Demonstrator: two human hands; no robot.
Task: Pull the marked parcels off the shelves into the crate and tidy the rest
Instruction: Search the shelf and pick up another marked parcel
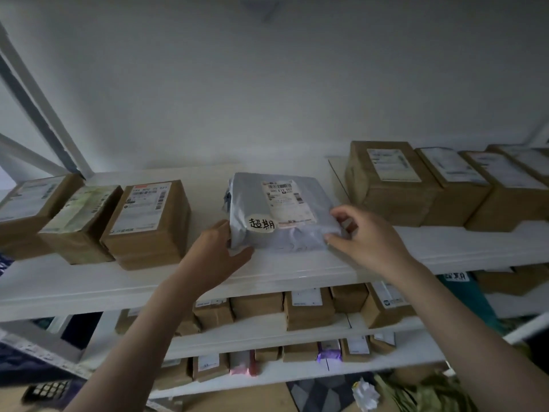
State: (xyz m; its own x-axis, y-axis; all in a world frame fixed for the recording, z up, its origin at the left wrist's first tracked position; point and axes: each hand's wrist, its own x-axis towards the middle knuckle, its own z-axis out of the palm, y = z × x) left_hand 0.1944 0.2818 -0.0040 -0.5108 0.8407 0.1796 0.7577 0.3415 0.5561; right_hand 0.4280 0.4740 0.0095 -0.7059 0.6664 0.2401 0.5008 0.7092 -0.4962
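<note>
At the far left, grey and white steel uprights (35, 114) of the racking slant up against a plain white wall (267, 84). The top shelf (297, 272) is a white board with a rounded front lip. On its left part three brown cartons (148, 221) sit side by side, touching, each with a printed label on top.

Next comes the left hand (215, 251), palm against the left edge of a grey plastic mailer (279, 212); its fingers go behind that edge out of sight, and the thumb lies straight along the shelf under the near corner, so it presses rather than clearly clasps. The mailer lies flat mid-shelf, apart from the cartons on either side, with a shipping label on top and a pale oval sticker (262, 223) handwritten in black near its front left corner.

The right hand (368, 236) is at the mailer's near right corner, fingers curled, thumb and fingertips pinching the plastic there.

Further right, a row of larger brown boxes (392, 185) stands tight together, running out of view.

Below, two lower shelves (267, 334) hold rows of small cartons, with a purple packet (328, 350) and a pink one (242, 362) among them.
</note>
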